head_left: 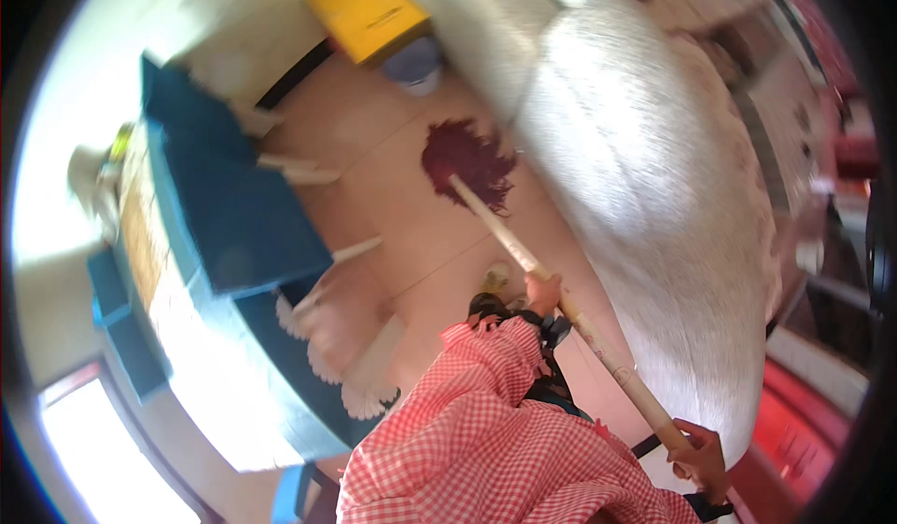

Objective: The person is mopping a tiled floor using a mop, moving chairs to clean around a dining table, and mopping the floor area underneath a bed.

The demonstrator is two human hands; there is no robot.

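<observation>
A mop with a pale handle point(598, 345) slants across the tiled floor, from the lower right up to the middle. Its dark red strands point(470, 162) lie spread on the floor beside the grey-covered sofa. My left hand point(542, 293) is closed round the handle about halfway along. Lower down and to the right, my right hand point(703, 460) grips it close to its upper end. A red-and-white checked garment covers my left arm and body. Both hands are slightly blurred.
On the right a long piece of furniture under a shiny grey cover point(645, 150) runs beside the mop. Blue chairs point(248, 230) stand by a table on the left. A yellow box point(366, 10) sits above a bluish container point(413, 64) at the far wall.
</observation>
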